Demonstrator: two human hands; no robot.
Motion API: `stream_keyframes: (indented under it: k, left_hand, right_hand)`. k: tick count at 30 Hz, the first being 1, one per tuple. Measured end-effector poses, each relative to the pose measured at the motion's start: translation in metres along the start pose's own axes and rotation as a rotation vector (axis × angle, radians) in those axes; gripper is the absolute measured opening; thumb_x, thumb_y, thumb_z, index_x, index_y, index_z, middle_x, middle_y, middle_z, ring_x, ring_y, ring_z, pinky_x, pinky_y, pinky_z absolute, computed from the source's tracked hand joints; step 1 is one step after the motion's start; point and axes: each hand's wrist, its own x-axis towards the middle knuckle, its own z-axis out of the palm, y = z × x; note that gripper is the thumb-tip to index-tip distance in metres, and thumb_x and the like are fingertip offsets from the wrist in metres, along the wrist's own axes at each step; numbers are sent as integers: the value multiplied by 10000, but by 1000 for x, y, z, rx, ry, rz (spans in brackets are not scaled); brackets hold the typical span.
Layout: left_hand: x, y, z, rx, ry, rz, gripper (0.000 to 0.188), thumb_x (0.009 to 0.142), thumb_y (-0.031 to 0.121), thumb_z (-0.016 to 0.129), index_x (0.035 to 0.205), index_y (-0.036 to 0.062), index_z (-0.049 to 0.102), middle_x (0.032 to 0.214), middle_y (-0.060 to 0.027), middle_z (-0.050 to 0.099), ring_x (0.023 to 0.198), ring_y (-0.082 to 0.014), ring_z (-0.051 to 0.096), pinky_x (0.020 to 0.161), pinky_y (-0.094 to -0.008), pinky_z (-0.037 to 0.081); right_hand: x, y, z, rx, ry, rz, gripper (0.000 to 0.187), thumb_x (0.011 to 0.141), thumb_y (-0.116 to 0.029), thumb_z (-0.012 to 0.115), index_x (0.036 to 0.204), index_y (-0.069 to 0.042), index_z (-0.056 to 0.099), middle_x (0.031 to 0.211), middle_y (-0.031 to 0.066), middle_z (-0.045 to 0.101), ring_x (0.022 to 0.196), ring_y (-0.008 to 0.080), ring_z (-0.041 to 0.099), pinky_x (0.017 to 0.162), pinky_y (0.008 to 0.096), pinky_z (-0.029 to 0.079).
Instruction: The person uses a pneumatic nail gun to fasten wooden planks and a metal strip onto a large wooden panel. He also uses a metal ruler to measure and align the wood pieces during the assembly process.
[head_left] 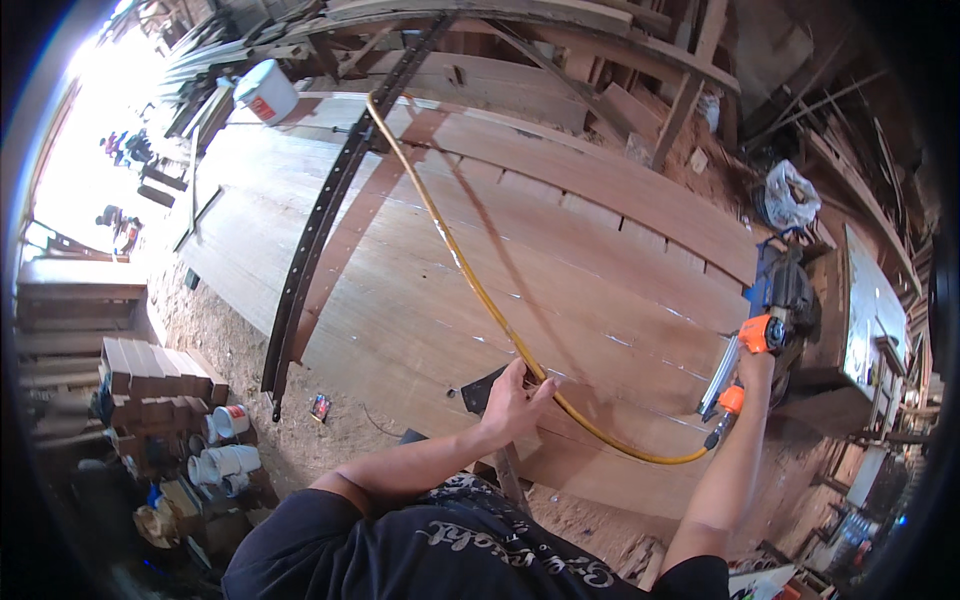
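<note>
The person's right hand (754,368) has its grip wrapped around the handle of an orange-and-silver pneumatic nail gun (762,334), at the right end of a wide, pale-brown wooden panel (400,290); whether its nose touches wood cannot be told. The left hand (516,408) has its grip closed on a long, flexible yellow hose (462,265). Because that hose loops up to a black, perforated metal bar (318,225), a hard tug could snag it there and jerk the gun off line. A squeezed trigger while swinging could fire a stray fastener.
</note>
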Motion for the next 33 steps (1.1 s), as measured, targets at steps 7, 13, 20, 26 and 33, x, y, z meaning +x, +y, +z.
stream_keyframes:
  k: [7, 13, 20, 26, 33]
  left_hand:
    - [-22, -6, -28, -93, -3, 13, 380, 975, 287, 775, 1152, -18, 632, 964, -151, 725, 878, -240, 702, 804, -391, 561]
    - [-33, -25, -72, -183, 115, 93, 348, 987, 282, 748, 1139, -12, 638, 940, -141, 730, 842, -220, 704, 794, -385, 573]
    - [-18, -29, -119, -169, 3, 38, 362, 994, 311, 712, 1139, -12, 636, 938, -156, 716, 847, -256, 716, 788, -403, 583]
    - [11, -24, -145, -219, -10, 41, 359, 1021, 298, 691, 1222, 8, 627, 996, -139, 703, 907, -226, 686, 804, -401, 558]
    - [63, -27, -199, -231, 57, 129, 404, 1019, 307, 703, 1257, -8, 616, 1055, -164, 702, 934, -259, 691, 844, -408, 561]
  right_hand:
    - [13, 35, -15, 428, -11, -8, 180, 1010, -254, 746, 1020, -89, 676, 665, 28, 581, 499, 187, 575, 450, 383, 481]
    - [-105, 16, -30, 813, -30, 29, 281, 1018, -376, 747, 956, -143, 602, 716, -12, 548, 568, 128, 518, 536, 312, 440]
    - [-283, -18, -54, 1001, 123, 155, 369, 1005, -491, 753, 987, -171, 570, 717, -55, 494, 577, 86, 479, 529, 280, 410]
    - [-357, -40, -37, 1021, 301, 238, 380, 1015, -504, 736, 989, -159, 580, 709, -54, 500, 581, 85, 482, 532, 284, 418]
    - [-401, -101, 21, 1096, 310, 293, 371, 1039, -483, 709, 985, -137, 585, 701, -44, 510, 590, 90, 494, 538, 289, 434]
